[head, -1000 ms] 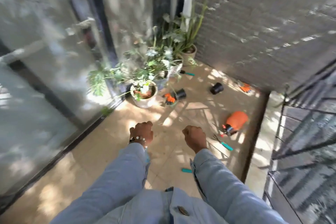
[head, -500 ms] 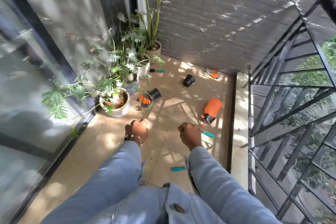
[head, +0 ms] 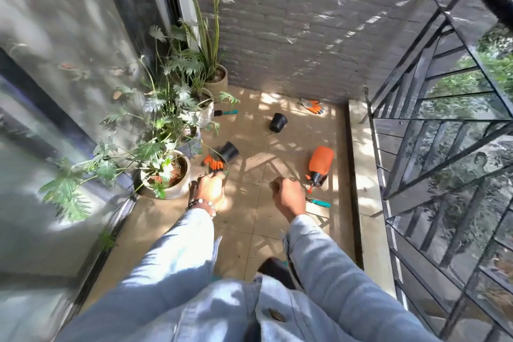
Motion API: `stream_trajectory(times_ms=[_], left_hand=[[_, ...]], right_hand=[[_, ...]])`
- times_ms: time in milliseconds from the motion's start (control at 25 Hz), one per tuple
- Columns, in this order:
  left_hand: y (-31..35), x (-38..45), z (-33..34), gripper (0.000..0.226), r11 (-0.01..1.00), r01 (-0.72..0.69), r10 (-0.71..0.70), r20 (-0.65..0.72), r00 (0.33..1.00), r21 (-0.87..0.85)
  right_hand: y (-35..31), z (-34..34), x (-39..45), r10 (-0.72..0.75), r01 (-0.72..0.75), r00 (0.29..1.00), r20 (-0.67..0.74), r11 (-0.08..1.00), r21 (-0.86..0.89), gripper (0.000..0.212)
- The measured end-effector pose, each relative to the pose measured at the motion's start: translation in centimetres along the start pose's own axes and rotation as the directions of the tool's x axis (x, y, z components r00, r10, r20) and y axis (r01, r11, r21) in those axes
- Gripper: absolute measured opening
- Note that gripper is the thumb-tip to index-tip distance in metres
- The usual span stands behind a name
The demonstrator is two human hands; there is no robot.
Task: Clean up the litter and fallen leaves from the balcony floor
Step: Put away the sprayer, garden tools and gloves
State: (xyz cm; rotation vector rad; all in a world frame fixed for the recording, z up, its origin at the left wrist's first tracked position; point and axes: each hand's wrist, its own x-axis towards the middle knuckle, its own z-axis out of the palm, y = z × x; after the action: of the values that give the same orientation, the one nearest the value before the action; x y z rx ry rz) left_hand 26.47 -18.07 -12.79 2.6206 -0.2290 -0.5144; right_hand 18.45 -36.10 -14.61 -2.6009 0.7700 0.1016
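I stand on a beige tiled balcony floor (head: 249, 219) in patchy sunlight. My left hand (head: 208, 189), a bead bracelet on its wrist, and my right hand (head: 287, 196) are both held out in front with fingers curled into fists; nothing shows in either. Scattered on the tiles are two tipped black plastic pots (head: 278, 122) (head: 229, 151), an orange glove (head: 213, 163) just beyond my left hand, a second glove (head: 312, 106) by the back wall, and an orange spray bottle (head: 320, 159) lying on its side.
Potted plants (head: 169, 175) (head: 219, 80) line the glass door on the left. Teal-handled tools lie near the middle pot (head: 227, 112) and right of my right hand (head: 319, 203). A raised ledge (head: 363, 175) and black metal railing (head: 444, 125) close the right side; a grey brick wall stands ahead.
The view has swung right and moved forward, so the railing shows and the pots and gloves sit closer. Both fists stay curled in front of me.
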Motion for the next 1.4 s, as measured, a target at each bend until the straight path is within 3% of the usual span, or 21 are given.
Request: stream_trajectory(times_ms=[80,160,360,520,640,760,840,920,1000,1080,1200,1400], left_hand=[[0.7,2.5,-0.1,0.031,0.999,-0.036,0.036,0.022,0.999,-0.008],[0.7,5.2,0.3,0.032,0.998,0.03,-0.026,0.08,0.996,-0.053],[4.3,11.2,1.9,0.032,0.991,-0.005,0.015,0.076,0.997,-0.137],[6.8,18.3,2.5,0.035,0.997,0.034,-0.028,0.099,0.995,-0.067],[8.2,23.0,2.5,0.032,0.999,-0.036,0.033,0.067,0.997,0.035],[9.0,26.7,3.2,0.031,0.984,0.092,-0.071,0.134,0.988,-0.155],[9.6,27.8,2.9,0.026,0.925,0.183,-0.17,0.067,0.983,-0.334],[9.4,27.5,1.8,0.022,0.949,0.198,-0.201,0.015,0.979,-0.246],[8.4,26.6,1.0,0.04,0.989,0.137,-0.135,0.039,0.99,-0.062],[6.7,25.9,0.1,0.046,0.977,0.21,-0.212,0.057,0.976,0.035],[3.6,24.6,-0.2,0.034,0.942,0.329,-0.332,0.027,0.943,0.068],[-1.1,22.9,-0.5,0.034,0.903,0.42,-0.425,0.038,0.905,0.09]], right_hand=[[0.2,0.0,1.2,0.015,-0.015,1.0,0.013,1.0,0.002,0.026],[0.4,0.1,2.9,0.056,-0.057,0.998,0.015,0.998,0.019,0.027],[2.0,0.5,9.3,0.139,-0.144,0.989,0.05,0.983,0.114,0.026],[3.3,-0.9,16.2,0.15,-0.16,0.986,0.072,0.973,0.168,0.024],[4.5,-2.9,22.6,0.089,-0.107,0.985,0.149,0.987,0.12,0.034],[5.2,-3.9,27.9,0.052,-0.072,0.973,0.227,0.994,0.083,0.029],[4.7,-3.7,30.2,0.006,-0.027,0.967,0.256,0.997,0.076,0.035],[3.5,-2.9,31.9,-0.033,0.018,0.951,0.309,0.999,0.05,0.039],[2.0,-2.0,32.5,-0.07,0.055,0.928,0.366,0.997,0.051,0.029],[0.1,-0.9,32.8,-0.126,0.105,0.904,0.408,0.992,0.073,0.034],[-3.0,1.2,32.5,-0.182,0.16,0.867,0.464,0.983,0.086,0.047],[-7.3,4.3,32.1,-0.178,0.153,0.821,0.543,0.984,0.092,0.036]])
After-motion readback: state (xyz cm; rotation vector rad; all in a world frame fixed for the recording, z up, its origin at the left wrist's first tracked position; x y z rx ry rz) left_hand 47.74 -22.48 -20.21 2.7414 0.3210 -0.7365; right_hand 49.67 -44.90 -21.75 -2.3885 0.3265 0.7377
